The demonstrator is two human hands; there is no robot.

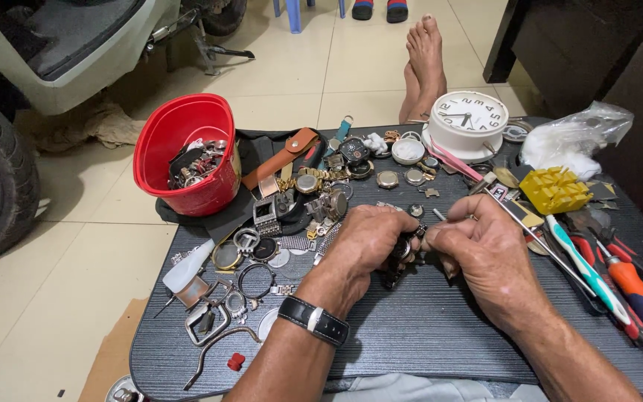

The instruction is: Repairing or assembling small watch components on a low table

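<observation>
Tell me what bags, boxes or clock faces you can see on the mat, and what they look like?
Table clock: far side of the mat, round, white case and white dial with dark hands.
Plastic bag: far right corner, crumpled, clear, with something white inside.
Red bucket: far left edge, round, filled with watch parts.
Yellow holder: right of the clock, blocky, with pegs on top.
Watch faces: small round dials scattered beyond the hands.

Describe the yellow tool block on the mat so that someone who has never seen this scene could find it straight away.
Start at the white round clock at the far edge of the dark ribbed mat. Just to its right, in front of the crumpled clear plastic bag, sits the yellow block. It is the only bright yellow thing there, squarish, with rows of small pegs on top.
</observation>
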